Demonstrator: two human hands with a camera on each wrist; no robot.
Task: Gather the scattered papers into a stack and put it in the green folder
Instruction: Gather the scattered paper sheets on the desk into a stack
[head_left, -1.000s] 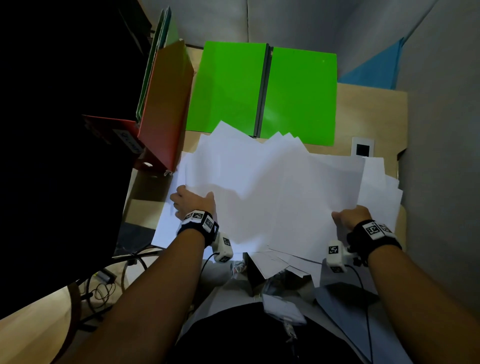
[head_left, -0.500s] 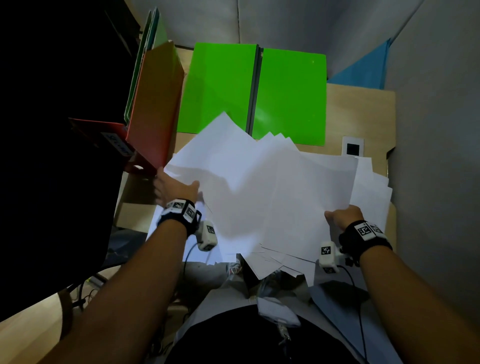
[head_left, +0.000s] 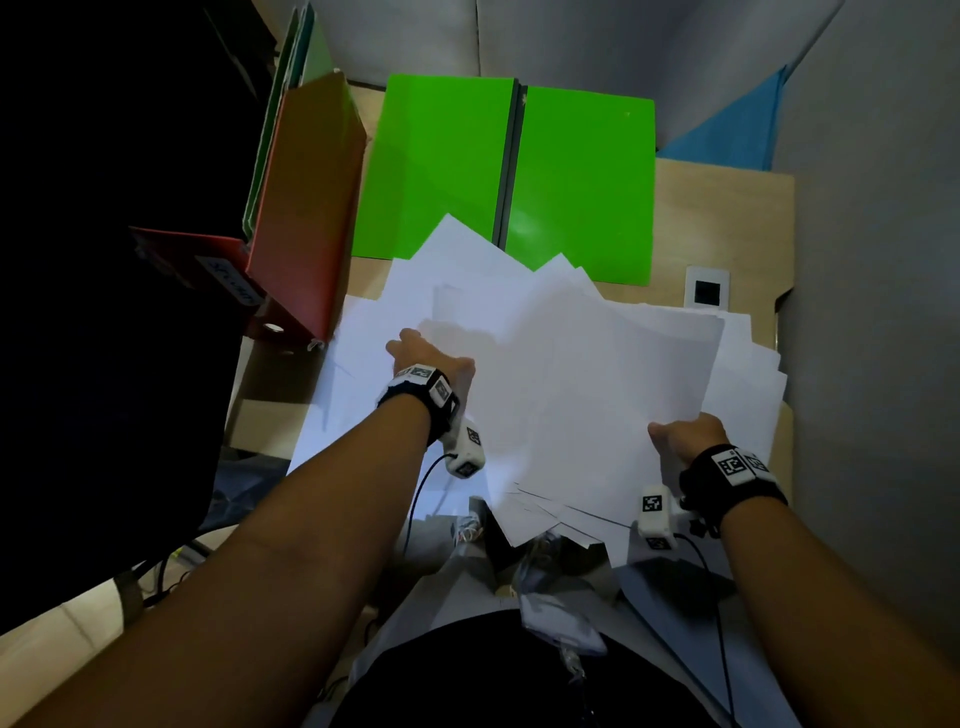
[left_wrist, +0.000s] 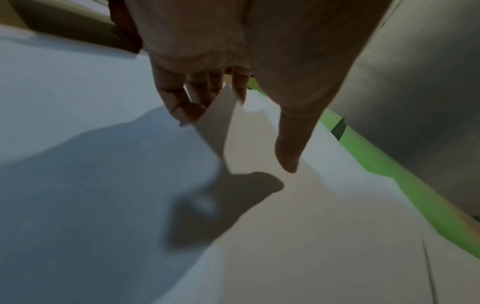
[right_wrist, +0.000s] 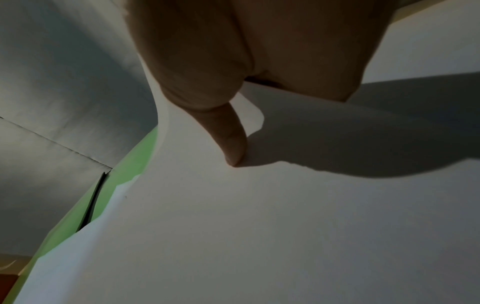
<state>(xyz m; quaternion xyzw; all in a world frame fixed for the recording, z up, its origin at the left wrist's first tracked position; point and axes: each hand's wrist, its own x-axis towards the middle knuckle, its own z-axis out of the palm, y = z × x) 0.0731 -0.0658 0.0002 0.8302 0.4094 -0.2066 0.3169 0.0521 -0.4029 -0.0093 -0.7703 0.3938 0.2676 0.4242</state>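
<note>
The green folder (head_left: 441, 171) lies open and flat at the back of the desk. Loose white papers (head_left: 571, 374) overlap in a fanned pile in front of it, and their far corners cover its near edge. My left hand (head_left: 431, 364) holds the pile's left edge, with the fingers (left_wrist: 182, 102) under a sheet and the thumb (left_wrist: 288, 156) above it. At the pile's near right edge my right hand (head_left: 680, 434) grips the sheets, thumb (right_wrist: 233, 148) pressed on top and fingers hidden beneath. More sheets (head_left: 748, 384) stick out to the right.
A red binder (head_left: 306, 208) stands at the left, with green folders (head_left: 291, 93) upright behind it. A white card with a black square (head_left: 705, 291) lies on the wooden desk (head_left: 727, 218). A grey wall closes the right side. Cables hang at the lower left.
My left hand lifted the left sheets, then moved right and inward, drawing them toward the middle of the pile. The right hand kept its grip and barely moved.
</note>
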